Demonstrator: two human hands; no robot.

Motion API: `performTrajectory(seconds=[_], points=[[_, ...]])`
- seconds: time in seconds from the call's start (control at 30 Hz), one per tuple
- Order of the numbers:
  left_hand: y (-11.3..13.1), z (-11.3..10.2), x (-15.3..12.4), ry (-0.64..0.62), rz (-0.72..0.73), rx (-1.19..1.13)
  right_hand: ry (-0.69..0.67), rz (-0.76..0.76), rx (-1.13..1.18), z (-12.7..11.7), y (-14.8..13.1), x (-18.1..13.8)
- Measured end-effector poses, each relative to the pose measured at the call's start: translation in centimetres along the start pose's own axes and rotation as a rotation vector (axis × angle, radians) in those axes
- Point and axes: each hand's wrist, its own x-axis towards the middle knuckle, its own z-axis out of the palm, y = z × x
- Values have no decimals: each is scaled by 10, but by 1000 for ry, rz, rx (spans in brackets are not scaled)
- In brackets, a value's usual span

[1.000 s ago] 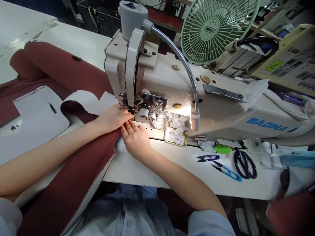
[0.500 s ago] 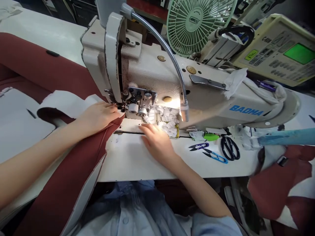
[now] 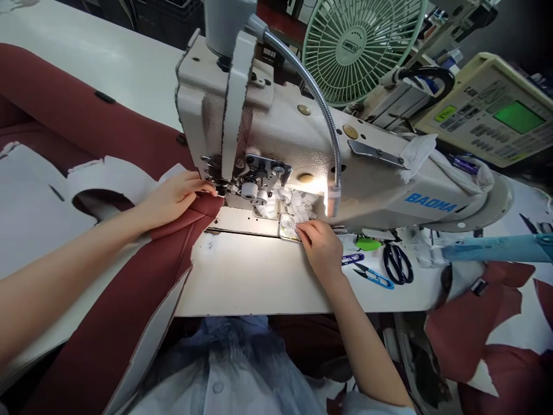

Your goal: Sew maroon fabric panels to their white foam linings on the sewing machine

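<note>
My left hand (image 3: 175, 197) is closed on the edge of a maroon fabric piece (image 3: 173, 271), close by the needle area of the sewing machine (image 3: 254, 127). The fabric has a pale backing and a seam along it, and it hangs over the table's front edge. Over a small shallow tin (image 3: 283, 233), my right hand (image 3: 322, 248) has its thumb and fingers pinched together. Small white printed labels (image 3: 290, 223) lie in the tin, and more white pieces are heaped behind it. What is between the right fingertips is too small to make out.
Right of the tin lie purple thread snips (image 3: 353, 259), blue thread snips (image 3: 375, 276) and black-handled scissors (image 3: 397, 264). A lamp (image 3: 332, 199) on a bendable neck lights the tin. Behind stand a green fan (image 3: 349, 49) and a control panel (image 3: 488, 109). More maroon pieces (image 3: 466, 317) hang at right.
My right hand has moved right, from the machine bed to the tin, and its fingers have come together. The left hand stays at the fabric near the needle. The view has shifted slightly.
</note>
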Motion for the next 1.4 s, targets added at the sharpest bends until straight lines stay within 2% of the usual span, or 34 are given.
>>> performTrajectory(seconds=[0.23,0.4,0.53,0.73,0.93,1.07,1.17,1.27,1.4], points=[[6,-8,1,-47,-103,-175,112,-15,-37,-6,-11,2],[6,-9,1,-42,-149,-204,40,15,-47,-9,-16,2],[2,-6,1,-9,-101,-178,-14,60,-50,-4,-7,-4],[2,-5,1,-7,-90,-175,15,102,27,2,-2,-7],[4,-8,0,-25,-135,-255,93,129,77,-7,-7,-8],[7,-11,0,-77,-213,-355,174,32,-4,-12,-31,0],[12,-14,0,-114,-236,-414,187,-87,-68,0,-63,19],[18,-14,1,-106,-243,-424,118,-170,-110,21,-99,47],[15,-7,3,-80,-162,-351,-48,-216,14,35,-134,78]])
